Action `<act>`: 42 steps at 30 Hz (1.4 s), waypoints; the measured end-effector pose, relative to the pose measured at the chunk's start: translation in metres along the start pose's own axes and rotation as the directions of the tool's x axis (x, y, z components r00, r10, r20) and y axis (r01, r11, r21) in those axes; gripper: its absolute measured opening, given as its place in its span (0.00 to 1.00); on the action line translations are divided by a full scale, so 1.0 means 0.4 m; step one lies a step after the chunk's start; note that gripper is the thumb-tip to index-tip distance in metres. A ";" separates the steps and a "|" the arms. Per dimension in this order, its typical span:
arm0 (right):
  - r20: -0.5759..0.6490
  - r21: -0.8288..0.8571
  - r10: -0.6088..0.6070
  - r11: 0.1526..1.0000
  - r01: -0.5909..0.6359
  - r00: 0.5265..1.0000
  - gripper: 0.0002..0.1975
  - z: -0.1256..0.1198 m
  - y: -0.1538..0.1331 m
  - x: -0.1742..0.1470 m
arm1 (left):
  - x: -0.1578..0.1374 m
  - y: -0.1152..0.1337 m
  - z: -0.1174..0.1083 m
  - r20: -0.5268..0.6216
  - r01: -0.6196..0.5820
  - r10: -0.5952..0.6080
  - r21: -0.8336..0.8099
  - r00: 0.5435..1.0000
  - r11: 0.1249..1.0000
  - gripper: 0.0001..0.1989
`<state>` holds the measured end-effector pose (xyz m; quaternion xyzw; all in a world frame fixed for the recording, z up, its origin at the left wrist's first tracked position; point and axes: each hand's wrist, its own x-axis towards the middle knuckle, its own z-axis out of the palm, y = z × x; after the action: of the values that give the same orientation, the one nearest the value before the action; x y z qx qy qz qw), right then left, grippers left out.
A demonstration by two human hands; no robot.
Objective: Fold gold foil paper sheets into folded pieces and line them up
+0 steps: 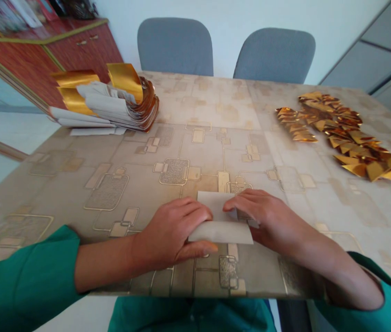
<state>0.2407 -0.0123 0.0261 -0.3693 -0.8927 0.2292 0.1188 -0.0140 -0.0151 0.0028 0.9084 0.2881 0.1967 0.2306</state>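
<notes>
A sheet of paper [226, 233], pale side showing, lies near the table's front edge with its near part curled over toward the middle. My left hand [185, 228] grips its left end, thumb below the curled part and fingers on top. At the right end, my right hand [259, 214] has its fingers bent over the paper, with the thumb side partly hidden. Whether the paper's underside is gold cannot be seen.
A thick stack of gold-and-white paper sheets [112, 103] lies at the table's back left. Folded gold paper pieces [351, 133] are heaped in rows at the right. Two grey chairs [175, 46] stand behind the patterned table [140, 152]; a reddish cabinet [85, 55] is at the left.
</notes>
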 end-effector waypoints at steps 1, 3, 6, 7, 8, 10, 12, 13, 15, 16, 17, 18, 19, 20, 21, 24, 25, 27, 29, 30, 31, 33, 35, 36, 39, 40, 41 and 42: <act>0.010 0.022 0.000 1.000 0.000 1.000 0.13 -0.006 -0.003 0.000 | -0.002 0.000 0.001 0.002 -0.033 0.033 0.007 0.999 0.999 0.36; 0.041 0.067 -0.011 0.998 0.008 0.999 0.10 -0.022 -0.014 0.000 | -0.005 0.002 0.001 -0.006 -0.069 0.070 0.026 0.998 0.997 0.37; 0.069 0.127 -0.037 0.991 0.028 0.997 0.11 -0.034 -0.024 0.003 | -0.006 0.003 0.002 -0.016 -0.059 0.060 0.040 0.998 0.997 0.38; 0.070 0.143 -0.039 0.989 0.029 0.997 0.13 -0.033 -0.023 0.006 | -0.006 0.003 0.001 -0.013 -0.059 0.059 0.038 0.998 0.998 0.38; 0.059 0.155 -0.036 0.988 0.026 0.998 0.15 -0.030 -0.019 0.009 | -0.006 0.002 0.001 -0.011 -0.065 0.065 0.033 0.998 0.997 0.39; 0.020 0.150 -0.010 0.989 0.007 1.000 0.16 -0.019 -0.005 0.017 | -0.007 -0.002 0.000 -0.019 -0.071 0.072 0.019 0.997 0.997 0.41; -0.030 0.117 0.036 0.993 -0.032 0.999 0.15 -0.008 0.010 0.025 | -0.008 -0.004 -0.001 -0.030 -0.033 0.034 0.003 0.999 0.999 0.40; -0.058 0.095 0.061 0.994 -0.056 0.996 0.13 -0.003 0.017 0.029 | -0.009 -0.005 0.000 -0.037 0.000 0.000 -0.007 0.999 1.000 0.40; -0.103 0.057 0.106 0.993 -0.100 0.989 0.12 0.005 0.028 0.035 | -0.010 -0.006 0.001 -0.046 0.065 -0.066 -0.024 0.997 0.998 0.41; -0.119 0.047 0.120 0.992 -0.115 0.986 0.11 0.010 0.032 0.039 | -0.009 -0.005 0.002 -0.055 0.085 -0.086 -0.029 0.995 0.996 0.41; -0.129 0.042 0.132 0.991 -0.128 0.983 0.11 0.014 0.036 0.043 | -0.009 -0.005 0.002 -0.066 0.095 -0.097 -0.031 0.993 0.995 0.41; -0.140 0.035 0.144 0.990 -0.140 0.980 0.10 0.019 0.038 0.047 | -0.008 -0.004 0.002 -0.077 0.101 -0.102 -0.027 0.992 0.995 0.40; -0.150 0.027 0.159 0.987 -0.157 0.976 0.08 0.025 0.040 0.052 | -0.006 -0.004 0.001 -0.085 0.106 -0.107 -0.014 0.991 0.994 0.38; -0.162 0.019 0.179 0.984 -0.178 0.971 0.06 0.031 0.042 0.057 | -0.005 -0.003 -0.001 -0.093 0.108 -0.107 0.009 0.990 0.994 0.35; -0.168 0.013 0.199 0.980 -0.200 0.965 0.05 0.036 0.044 0.061 | -0.003 -0.002 -0.004 -0.104 0.103 -0.099 0.040 0.990 0.994 0.32; -0.177 0.019 0.234 0.972 -0.234 0.956 0.04 0.048 0.049 0.068 | -0.001 0.004 -0.008 -0.153 0.018 0.014 0.203 0.988 0.979 0.26; -0.178 0.022 0.235 0.972 -0.235 0.956 0.05 0.050 0.051 0.069 | -0.001 0.007 -0.006 -0.149 -0.033 0.074 0.259 0.986 0.965 0.26; -0.185 0.011 0.233 0.972 -0.235 0.955 0.07 0.051 0.051 0.069 | -0.004 0.013 0.004 -0.104 -0.124 0.166 0.328 0.981 0.937 0.29; -0.186 -0.021 0.232 0.971 -0.240 0.955 0.09 0.050 0.049 0.069 | -0.009 0.017 0.021 -0.034 -0.162 0.183 0.329 0.983 0.930 0.35; -0.185 -0.043 0.233 0.969 -0.245 0.955 0.10 0.049 0.047 0.069 | -0.011 0.018 0.030 -0.004 -0.158 0.168 0.323 0.986 0.933 0.37; -0.186 -0.068 0.234 0.966 -0.251 0.954 0.10 0.049 0.044 0.070 | -0.014 0.018 0.039 0.022 -0.150 0.151 0.320 0.988 0.936 0.39; -0.192 -0.113 0.241 0.958 -0.265 0.951 0.10 0.048 0.039 0.072 | -0.018 0.019 0.051 0.067 -0.135 0.119 0.323 0.991 0.937 0.41; -0.195 -0.140 0.240 0.953 -0.269 0.951 0.12 0.048 0.037 0.075 | -0.021 0.019 0.057 0.094 -0.131 0.106 0.323 0.990 0.937 0.42; -0.197 -0.150 0.234 0.953 -0.265 0.952 0.13 0.048 0.037 0.076 | -0.022 0.019 0.058 0.096 -0.128 0.103 0.320 0.990 0.939 0.42; -0.219 -0.190 0.210 0.949 -0.253 0.953 0.14 0.053 0.041 0.079 | -0.023 0.019 0.060 0.080 -0.121 0.102 0.292 0.992 0.949 0.41; -0.235 -0.203 0.205 0.946 -0.254 0.950 0.13 0.055 0.044 0.079 | -0.023 0.019 0.061 0.077 -0.119 0.101 0.283 0.992 0.952 0.40; -0.250 -0.212 0.201 0.943 -0.256 0.947 0.12 0.058 0.046 0.080 | -0.024 0.019 0.062 0.075 -0.116 0.099 0.278 0.992 0.954 0.40; -0.265 -0.216 0.198 0.942 -0.258 0.944 0.11 0.060 0.048 0.080 | -0.024 0.018 0.063 0.073 -0.112 0.096 0.277 0.993 0.954 0.40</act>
<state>0.2208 0.0149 -0.0030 -0.5076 -0.8443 0.0822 0.1508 -0.0057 -0.0340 -0.0160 0.9511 0.2579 0.1390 0.0974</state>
